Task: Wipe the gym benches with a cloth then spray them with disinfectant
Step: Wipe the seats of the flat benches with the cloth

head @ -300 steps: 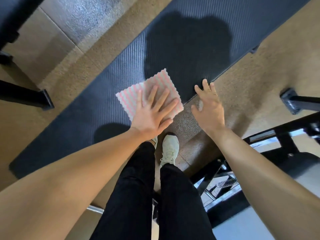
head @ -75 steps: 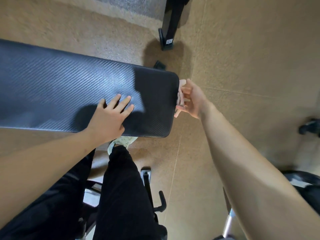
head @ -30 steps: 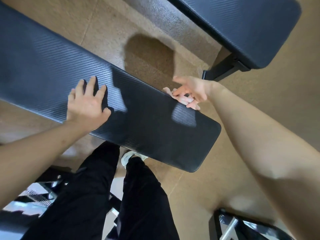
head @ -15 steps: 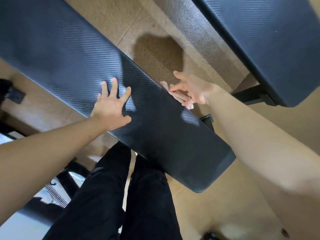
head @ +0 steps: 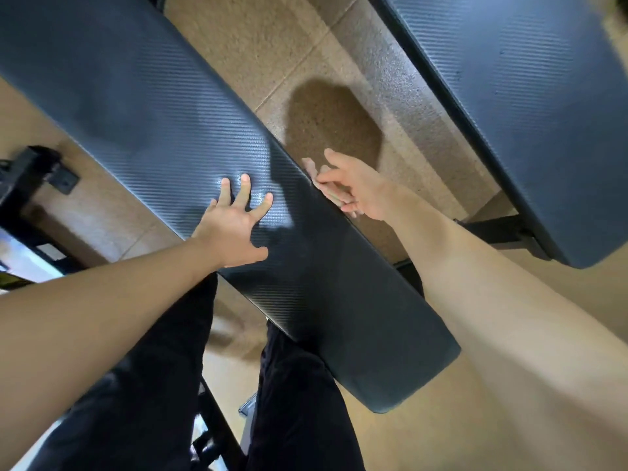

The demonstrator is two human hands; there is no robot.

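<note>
While the camera looks straight down, 2 black padded benches cross the view. The near bench runs diagonally from upper left to lower right, and its rounded end lies at lower right. The far bench fills the upper right corner, well apart from the first, with a strip of tan floor between them.

2 bare hands reach forward. The left hand lies palm down on top of the near bench, near the middle of what shows. Its fingers are straight and spread wide, the thumb is stretched out to the right, and it holds nothing.

The right hand is at the far long edge of the near bench. It holds 1 cloth, pale pink and mostly hidden in the grip. The lower fingers are curled round the cloth, the thumb sticks up, and the cloth touches the side of the pad. A small flap pokes out beyond the fingertips, beside the bench edge.

2 legs in black trousers stand against the near side of the bench. 1 dark shadow falls on the floor just beyond the right hand. Black metal frame parts show at the left edge, and 1 black strut shows beneath the far bench.
</note>
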